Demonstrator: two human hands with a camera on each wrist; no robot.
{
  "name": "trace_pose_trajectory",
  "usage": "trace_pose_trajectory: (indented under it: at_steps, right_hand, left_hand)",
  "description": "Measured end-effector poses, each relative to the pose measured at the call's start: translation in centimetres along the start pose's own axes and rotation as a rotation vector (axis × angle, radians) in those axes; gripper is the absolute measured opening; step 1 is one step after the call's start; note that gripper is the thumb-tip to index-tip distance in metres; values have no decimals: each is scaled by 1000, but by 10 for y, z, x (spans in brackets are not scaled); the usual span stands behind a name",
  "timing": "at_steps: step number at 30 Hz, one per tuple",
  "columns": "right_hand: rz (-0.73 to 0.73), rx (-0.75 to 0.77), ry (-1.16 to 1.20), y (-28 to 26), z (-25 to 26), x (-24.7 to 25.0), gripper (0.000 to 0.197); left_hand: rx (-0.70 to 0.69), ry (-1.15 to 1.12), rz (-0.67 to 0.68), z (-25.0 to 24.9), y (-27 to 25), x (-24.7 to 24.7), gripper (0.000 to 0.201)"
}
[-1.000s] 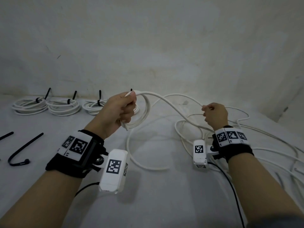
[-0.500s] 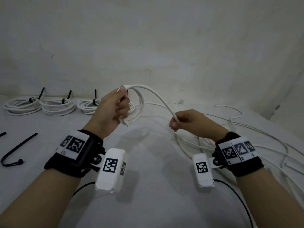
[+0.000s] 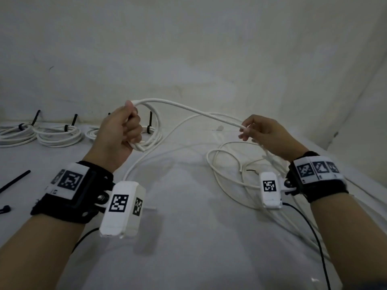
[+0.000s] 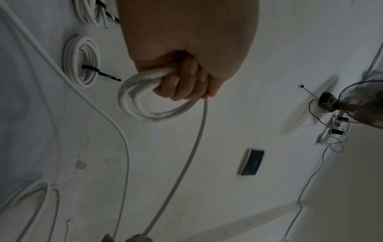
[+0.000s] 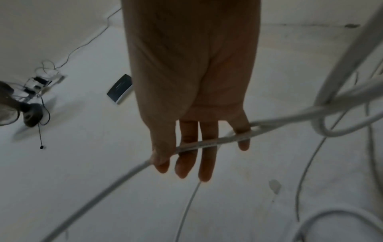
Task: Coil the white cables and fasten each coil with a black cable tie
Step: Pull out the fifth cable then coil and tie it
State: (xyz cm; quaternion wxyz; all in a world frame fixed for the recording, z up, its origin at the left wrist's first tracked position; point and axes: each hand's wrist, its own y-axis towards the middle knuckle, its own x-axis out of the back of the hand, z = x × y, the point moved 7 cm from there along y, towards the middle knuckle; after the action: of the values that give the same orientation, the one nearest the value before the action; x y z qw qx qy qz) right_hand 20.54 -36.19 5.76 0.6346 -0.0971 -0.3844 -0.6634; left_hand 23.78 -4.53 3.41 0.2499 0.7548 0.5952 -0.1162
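My left hand [image 3: 123,130] is raised over the white surface and grips a small coil of white cable [image 4: 132,104] in its fist, fingers curled through the loops. One strand of that white cable [image 3: 188,108] runs from the coil across to my right hand [image 3: 255,130]. There the thumb and fingertips lightly pinch it; in the right wrist view the strand [image 5: 207,143] lies across my nearly straight fingers [image 5: 207,163]. Beyond the right hand the cable drops into a loose tangle [image 3: 226,170] on the surface.
Three finished coils [image 3: 60,136] with upright black ties [image 3: 73,120] lie along the back left by the wall. Loose black ties [image 3: 14,182] lie at the left edge. A fan [image 4: 362,104] and a dark box [image 4: 251,162] lie farther off.
My right hand came in close to the left hand with the cable, then drew back out to the right along the strand. The left hand stayed raised, gripping the coil.
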Motion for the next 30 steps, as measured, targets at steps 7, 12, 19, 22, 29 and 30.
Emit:
trace_pose_trajectory:
  at_steps: [7,12,19,22,29,30]
  right_hand:
    - [50,-130,-312,-8,-41,16,11]
    - [5,-114,-415,-14,-57,21,13]
    - [-14,-55,-462,-17,-50,16,19]
    - [96,16,-618,-19,-41,2,47]
    - [312,-18,-720,-24,-22,-36,39]
    - [342,-30,-659,-25,-15,-45,29]
  left_hand:
    - [-76,-92,-23,-21,5,20,26]
    - [-106,-111,-72,-27,7,36,25]
    - [-45,-165,-3,-14,6,19,34]
    - [-59,-205,34,-14,4,8,36]
    - [-90,-236,28,-18,-1,-6,36]
    - [-94,-233,26,-17,-2,-10,36]
